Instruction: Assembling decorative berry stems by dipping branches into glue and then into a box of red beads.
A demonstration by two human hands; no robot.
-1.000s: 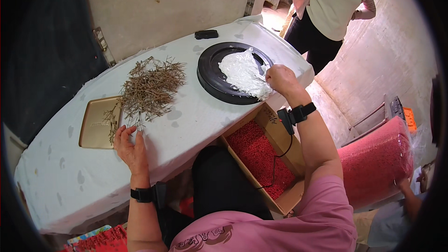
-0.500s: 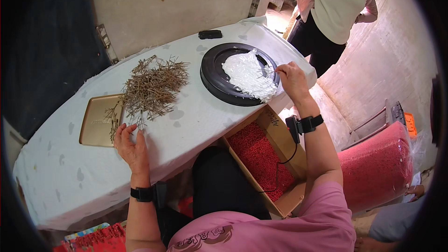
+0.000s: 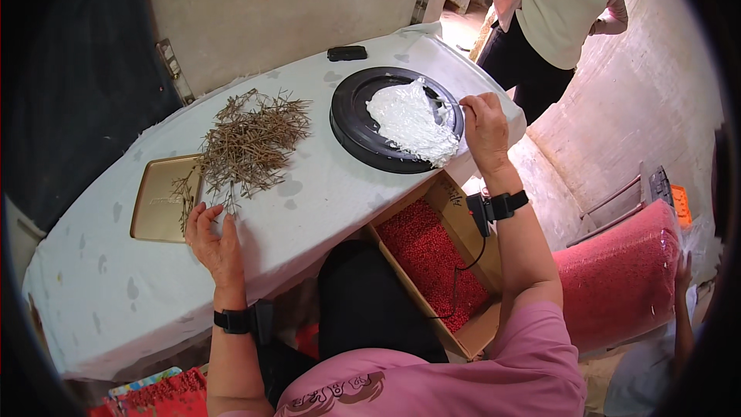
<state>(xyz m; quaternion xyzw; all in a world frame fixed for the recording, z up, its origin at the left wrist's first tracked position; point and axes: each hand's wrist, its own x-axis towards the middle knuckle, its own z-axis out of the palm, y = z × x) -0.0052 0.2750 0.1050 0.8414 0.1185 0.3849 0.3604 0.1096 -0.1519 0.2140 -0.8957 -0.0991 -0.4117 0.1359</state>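
Observation:
My right hand [image 3: 485,131] is pinched on a thin twig [image 3: 457,103] at the right edge of a round black lid-like plate [image 3: 351,135]. A mound of glossy white paste [image 3: 409,120] lies on the plate, and the twig's far end reaches over it. My left hand [image 3: 214,243] rests on the table with thumb and fingers apart. It is beside a pile of dry brown branched twigs [image 3: 251,143] and the near right corner of a gold tray [image 3: 158,201]. A few twigs lie over the tray's right side. No held thing shows in the left hand.
A cardboard box of small red beads [image 3: 432,262] stands against the table's near side. A black case [image 3: 347,53] lies at the back of the white-clothed table [image 3: 108,286]. On the right are a large bag of red beads [image 3: 617,274] and a person standing [image 3: 559,11].
My right hand has shifted slightly up, its twig now reaching flatter over the plate's edge. My left hand has hardly moved. Another person's arm at the lower right has risen beside the bag.

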